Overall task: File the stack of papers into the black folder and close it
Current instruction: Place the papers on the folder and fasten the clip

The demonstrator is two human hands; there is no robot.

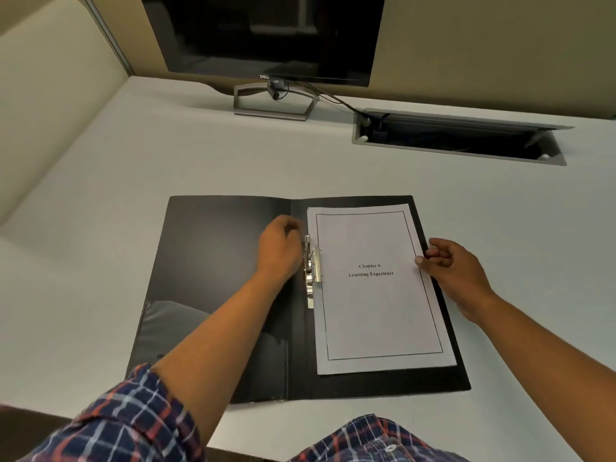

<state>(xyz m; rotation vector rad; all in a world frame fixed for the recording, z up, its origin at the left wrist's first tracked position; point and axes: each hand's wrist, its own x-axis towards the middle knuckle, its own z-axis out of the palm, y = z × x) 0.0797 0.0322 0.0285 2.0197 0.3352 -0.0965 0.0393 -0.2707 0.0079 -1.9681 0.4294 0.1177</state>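
The black folder (213, 268) lies open flat on the white desk. A stack of white papers (376, 295), its top sheet reading "Chapter 6 Learning Experience", rests on the folder's right half. A metal clip (311, 275) runs along the papers' left edge by the spine. My left hand (280, 245) is curled at the clip's upper end, fingers on its lever. My right hand (456, 271) touches the papers' right edge with the thumb tip, its other fingers loosely bent and holding nothing.
A dark monitor (266, 35) on a metal stand (273, 105) is at the back of the desk. An open cable hatch (460, 138) is set into the desk at the back right. A beige partition (50, 95) borders the left side.
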